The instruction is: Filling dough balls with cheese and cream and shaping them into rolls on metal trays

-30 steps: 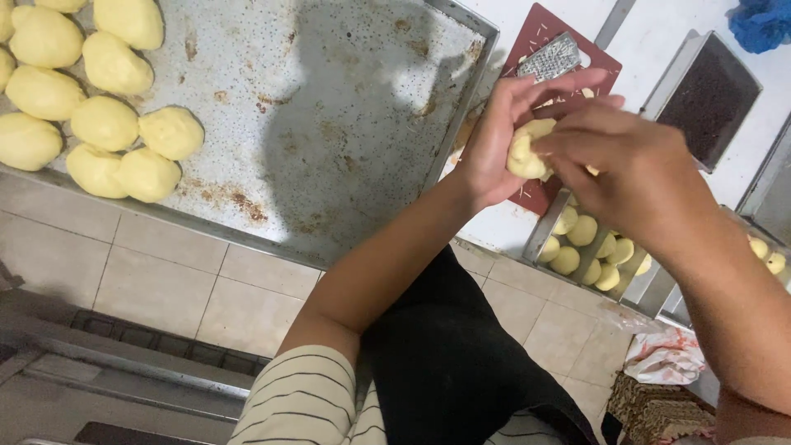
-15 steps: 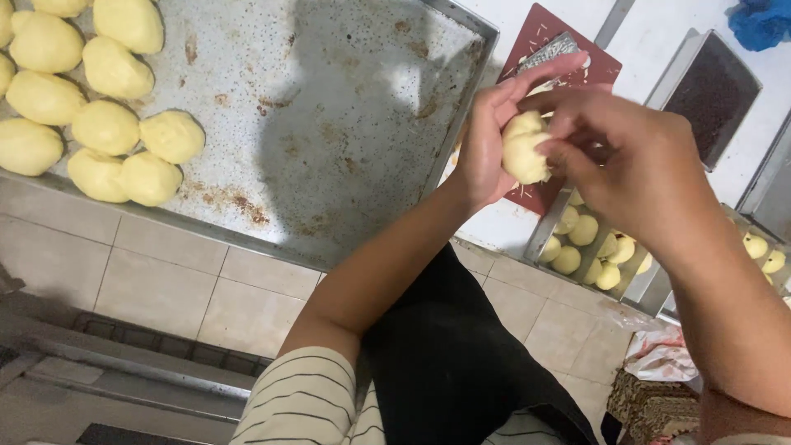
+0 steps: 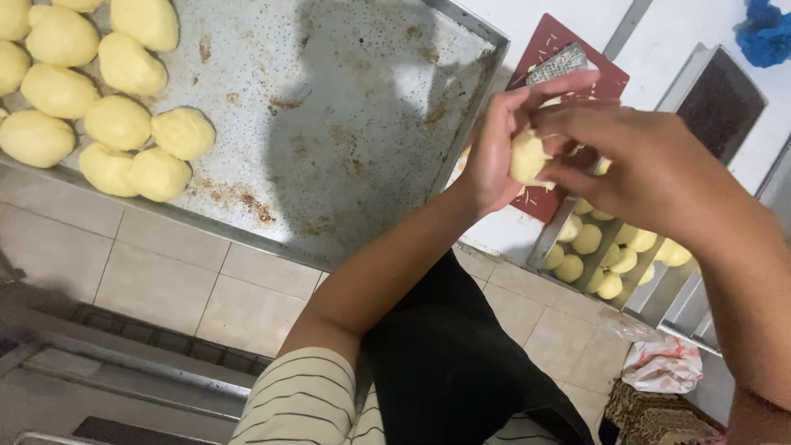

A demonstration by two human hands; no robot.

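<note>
Where the two hands meet, most of the dough piece (image 3: 527, 158) is covered: only a pale yellow patch shows between the fingers, so its full shape cannot be told. Left hand (image 3: 494, 148) curled around the piece from the left, fingers wrapped close, thumb side hidden. Right hand (image 3: 643, 165) closed over it from the right, fingertips pressing its surface; its palm faces away and is not seen. Both hands held up, above the gap between the baking tray (image 3: 346, 124) and the red board (image 3: 568, 91).

Tray is cut off at the top and left edges. Shaped dough balls (image 3: 115, 124) sit bunched at its left end, several partly out of frame. Tray's bare metal is stained and shadowed.

Below the right hand, small dough pieces (image 3: 601, 247) lie in a narrow metal pan (image 3: 544, 239), partly hidden by the wrist. Blue cloth (image 3: 766, 33) at the top right corner, cut off. Tiled floor (image 3: 165, 280) below the bench.
</note>
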